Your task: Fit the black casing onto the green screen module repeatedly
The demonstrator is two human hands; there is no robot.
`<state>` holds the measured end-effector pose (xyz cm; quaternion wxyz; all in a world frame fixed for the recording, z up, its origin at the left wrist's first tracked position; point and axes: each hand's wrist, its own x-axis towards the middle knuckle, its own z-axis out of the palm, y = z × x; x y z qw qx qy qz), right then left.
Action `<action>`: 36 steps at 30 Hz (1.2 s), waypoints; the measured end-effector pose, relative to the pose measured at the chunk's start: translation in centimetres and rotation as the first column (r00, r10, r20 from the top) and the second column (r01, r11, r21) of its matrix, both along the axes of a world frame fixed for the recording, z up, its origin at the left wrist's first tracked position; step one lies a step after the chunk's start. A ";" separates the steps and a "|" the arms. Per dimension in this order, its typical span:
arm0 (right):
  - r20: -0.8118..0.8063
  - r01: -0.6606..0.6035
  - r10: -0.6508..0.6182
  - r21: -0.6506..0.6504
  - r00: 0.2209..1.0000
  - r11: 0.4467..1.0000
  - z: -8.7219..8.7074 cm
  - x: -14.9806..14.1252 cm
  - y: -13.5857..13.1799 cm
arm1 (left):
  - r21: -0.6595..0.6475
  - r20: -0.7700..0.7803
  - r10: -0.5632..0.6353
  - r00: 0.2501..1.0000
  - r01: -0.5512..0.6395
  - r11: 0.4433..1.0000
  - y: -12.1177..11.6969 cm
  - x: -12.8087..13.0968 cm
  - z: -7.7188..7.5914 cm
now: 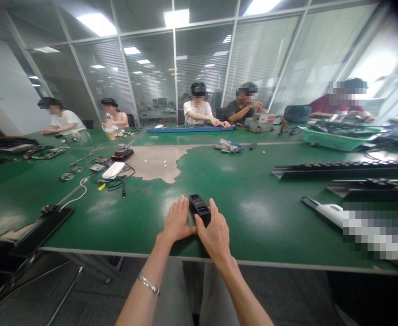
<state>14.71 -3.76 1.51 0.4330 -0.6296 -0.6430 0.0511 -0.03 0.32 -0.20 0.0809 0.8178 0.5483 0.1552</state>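
Note:
On the green table, close to its near edge, lies a small black rectangular device [200, 209] with slots or sockets on its top face. My right hand [215, 233] is around its near end, thumb on the left side and fingers along the right. My left hand [177, 222] rests just left of the device, fingers stretched out and its thumb pointing toward the near end. Whether the left thumb touches the device I cannot tell. The device's near end is partly hidden by the right hand.
Left of centre, a white box [113, 170] lies among cables. Black metal rails [341, 170] and a white tool-like object [328, 213] lie to the right, near a green basket [341, 141]. Several people sit across the table; one person's hands touch a long blue bar [188, 129].

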 end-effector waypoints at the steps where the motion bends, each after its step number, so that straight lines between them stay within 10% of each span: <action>1: -0.021 -0.003 0.003 0.015 1.000 1.000 0.5 0.0 0.1 | -0.007 0.000 -0.004 1.000 0.004 1.000 0.0 0.0 0.1; 7: -0.168 0.064 -0.044 0.115 0.985 0.991 2.6 2.0 0.6 | -0.029 0.017 -0.006 1.000 0.006 1.000 -0.2 -0.1 0.7; 19: -0.056 0.168 -0.166 0.032 0.985 0.985 -1.7 5.3 0.7 | -0.039 0.018 0.004 1.000 -0.003 0.999 -0.3 0.0 0.8; 36: -0.001 0.157 -0.158 0.031 0.988 0.987 -3.2 5.9 0.9 | -0.003 -0.005 0.010 1.000 -0.010 1.000 -0.5 0.4 1.3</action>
